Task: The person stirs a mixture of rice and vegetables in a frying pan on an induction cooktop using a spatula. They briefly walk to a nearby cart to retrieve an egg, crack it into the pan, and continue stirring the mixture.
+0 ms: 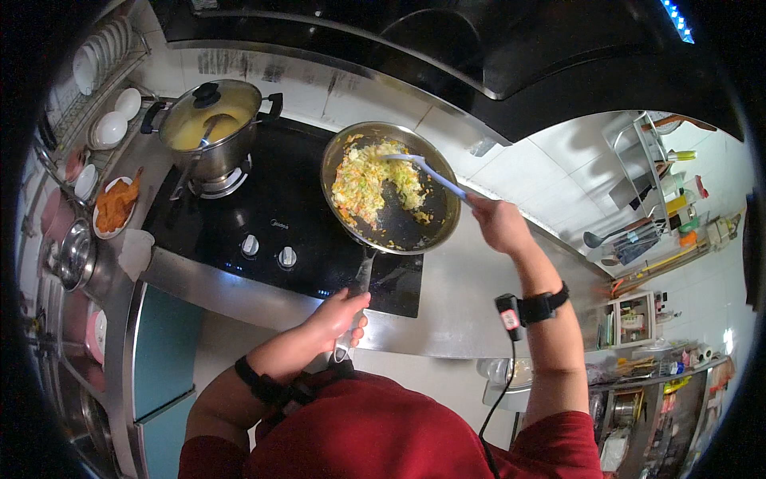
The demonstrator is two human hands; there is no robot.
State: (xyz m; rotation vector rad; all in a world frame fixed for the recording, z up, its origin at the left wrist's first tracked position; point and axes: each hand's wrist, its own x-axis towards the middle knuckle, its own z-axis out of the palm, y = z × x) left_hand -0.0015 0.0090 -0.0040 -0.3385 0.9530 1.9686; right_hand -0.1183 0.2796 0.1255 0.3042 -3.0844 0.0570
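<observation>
My left hand (342, 320) is closed around the metal handle of a frying pan (446, 209) over the right side of the gas hob. In my right hand (501, 223) is the handle of a pale purple spatula (440, 178), its head in the food near the pan's far side. Chopped food in yellow, green and orange (362, 182), which looks like fried rice or egg with vegetables, covers mainly the pan's left and upper part. Dark pan bottom shows at the lower right. The burner beneath the pan is hidden.
A steel pot (206, 158) with a glass lid (230, 105) stands on the left burner; a ladle (190, 170) lies across it. Left of the hob (209, 233) is an oval plate (118, 234) of browned food. Beyond are dish racks and bowls. A range hood (413, 36) overhangs the back.
</observation>
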